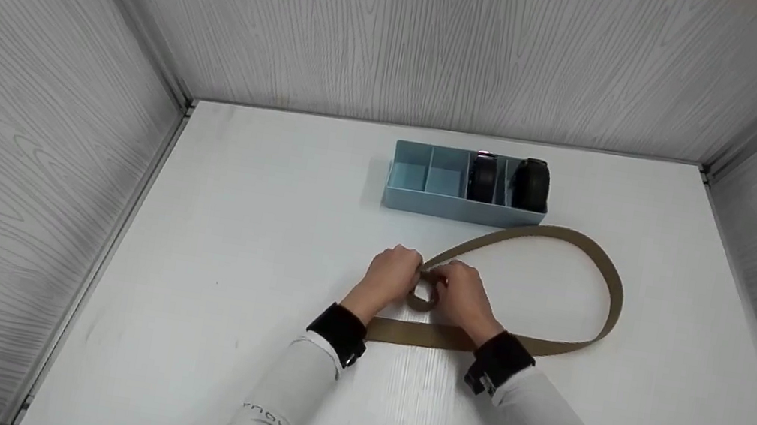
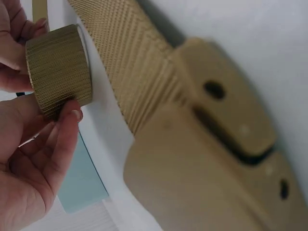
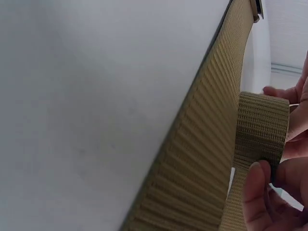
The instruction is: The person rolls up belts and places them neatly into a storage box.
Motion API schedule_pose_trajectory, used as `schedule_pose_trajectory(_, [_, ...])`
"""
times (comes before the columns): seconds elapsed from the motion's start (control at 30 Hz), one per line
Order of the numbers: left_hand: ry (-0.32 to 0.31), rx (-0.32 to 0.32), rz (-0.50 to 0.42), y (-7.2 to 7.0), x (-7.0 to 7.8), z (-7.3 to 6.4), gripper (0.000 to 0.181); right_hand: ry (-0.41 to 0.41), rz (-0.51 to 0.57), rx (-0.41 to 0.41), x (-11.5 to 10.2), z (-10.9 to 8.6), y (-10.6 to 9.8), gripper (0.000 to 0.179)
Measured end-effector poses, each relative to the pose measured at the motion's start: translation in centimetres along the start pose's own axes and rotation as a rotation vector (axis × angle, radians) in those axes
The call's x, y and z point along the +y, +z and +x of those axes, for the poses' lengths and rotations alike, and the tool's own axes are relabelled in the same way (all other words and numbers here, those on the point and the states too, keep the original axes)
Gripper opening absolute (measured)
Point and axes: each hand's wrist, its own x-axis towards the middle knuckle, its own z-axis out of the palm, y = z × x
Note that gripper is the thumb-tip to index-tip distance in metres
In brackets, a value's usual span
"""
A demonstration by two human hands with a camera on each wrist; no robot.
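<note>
The belt (image 1: 615, 296) is a yellowy brown, with lots of tiny woven ridges in slanted rows, and its curled-up part (image 2: 60, 67) has the same brown and small ridges. Its buckle (image 2: 226, 106) is plain tan with little black holes. The box (image 1: 455, 209) is light blue, and the two rolls (image 1: 533, 187) in it are black. The bench (image 1: 261, 186) is white. The walls (image 1: 406, 34) are pale grey with wavy darker lines, like wood. The sleeves (image 1: 292, 374) are white with dark letters, and the wrist bands (image 1: 337, 329) are black
</note>
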Motion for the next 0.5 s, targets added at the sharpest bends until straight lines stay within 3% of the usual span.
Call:
schedule_pose_trajectory(0.07, [-0.012,0.015,0.016,0.22,0.15,-0.03,0.012,0.019,0.013,-0.001,0.14,-0.01,-0.05,0.016])
schedule_pose_trajectory(0.17, [-0.051,0.055,0.025,0.55,0.35,-0.10,0.009,0.112,0.058,-0.016,0.06,-0.24,-0.25,0.020])
schedule_pose_trajectory(0.33, [-0.098,0.092,-0.038,0.72,0.47,-0.21,0.005,0.273,0.145,-0.107,-0.35,-0.85,-0.65,0.030])
schedule_pose_trajectory(0.5, [-0.066,0.038,-0.111,0.44,0.39,-0.17,0.009,0.307,0.190,-0.118,-0.25,-0.71,-0.71,0.019])
